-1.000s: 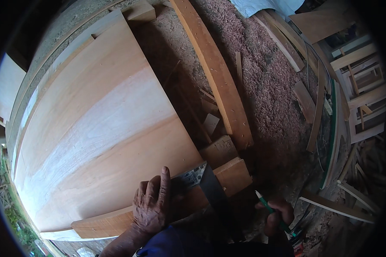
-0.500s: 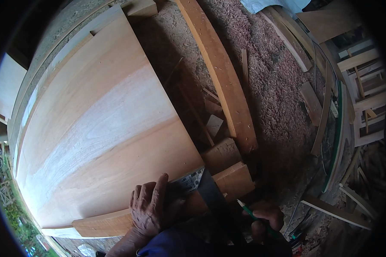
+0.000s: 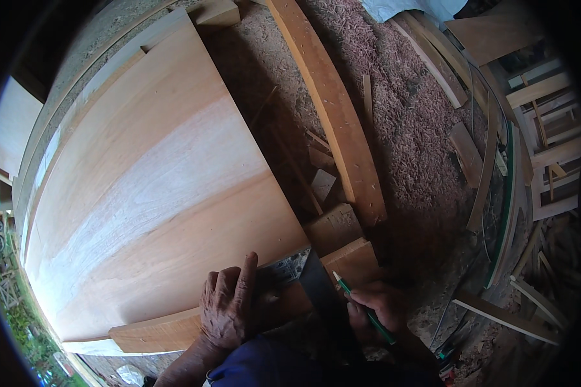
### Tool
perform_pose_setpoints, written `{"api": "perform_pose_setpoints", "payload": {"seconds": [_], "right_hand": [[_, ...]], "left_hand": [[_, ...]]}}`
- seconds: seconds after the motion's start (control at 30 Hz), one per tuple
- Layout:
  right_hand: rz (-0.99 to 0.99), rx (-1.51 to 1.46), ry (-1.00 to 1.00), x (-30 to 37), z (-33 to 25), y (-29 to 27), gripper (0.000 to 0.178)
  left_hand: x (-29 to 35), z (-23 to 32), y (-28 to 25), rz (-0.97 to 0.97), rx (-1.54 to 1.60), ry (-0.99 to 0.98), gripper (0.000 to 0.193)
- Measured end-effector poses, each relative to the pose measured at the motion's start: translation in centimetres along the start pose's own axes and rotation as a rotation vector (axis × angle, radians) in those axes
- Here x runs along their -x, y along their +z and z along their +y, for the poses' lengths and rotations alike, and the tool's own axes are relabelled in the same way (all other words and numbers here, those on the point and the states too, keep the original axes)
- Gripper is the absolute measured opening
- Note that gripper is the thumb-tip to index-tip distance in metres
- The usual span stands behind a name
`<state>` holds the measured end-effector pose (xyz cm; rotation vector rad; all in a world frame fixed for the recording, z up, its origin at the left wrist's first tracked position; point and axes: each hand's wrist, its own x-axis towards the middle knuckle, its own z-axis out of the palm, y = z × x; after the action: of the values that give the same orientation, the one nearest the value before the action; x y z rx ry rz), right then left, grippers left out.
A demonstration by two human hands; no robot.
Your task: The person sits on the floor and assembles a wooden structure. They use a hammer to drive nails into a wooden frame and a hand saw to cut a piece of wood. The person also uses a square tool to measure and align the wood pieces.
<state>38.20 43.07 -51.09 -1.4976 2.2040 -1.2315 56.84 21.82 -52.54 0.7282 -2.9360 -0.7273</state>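
Observation:
A broad pale plywood panel lies to my left, a wooden strip along its near edge. My left hand rests over that edge, index finger stretched and the others bent; its thumb is in shadow. Against it sits a carpenter's square, whose metal part runs along the panel's corner while its dark arm points toward me. The hand seems to hold the square in place. My right hand grips a green pencil, its tip beside the dark arm, above a wooden block end.
A long curved timber lies beyond the panel, with wood offcuts nearby. Shavings cover the floor. On the right are loose boards, a green-edged strip and slatted wooden frames.
My right hand has moved left and slightly up, bringing the pencil tip close to the square's dark arm. My left hand has stayed nearly in place.

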Motion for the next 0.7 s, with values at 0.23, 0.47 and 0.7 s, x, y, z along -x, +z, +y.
{"api": "perform_pose_setpoints", "payload": {"seconds": [0.23,0.47,0.7], "right_hand": [[0.044,-0.016,-0.014,-0.6,-0.1,0.6,0.024],[0.028,0.021,-0.029,-1.1,-0.3,0.5,0.021],[0.057,0.021,-0.074,-1.3,-0.5,1.1,0.022]], "left_hand": [[0.1,-0.3,0.4,0.018,0.03,0.022,0.075],[0.0,0.2,0.2,0.015,0.029,0.019,0.073],[0.1,0.1,0.0,0.033,-0.022,0.056,0.071]]}}
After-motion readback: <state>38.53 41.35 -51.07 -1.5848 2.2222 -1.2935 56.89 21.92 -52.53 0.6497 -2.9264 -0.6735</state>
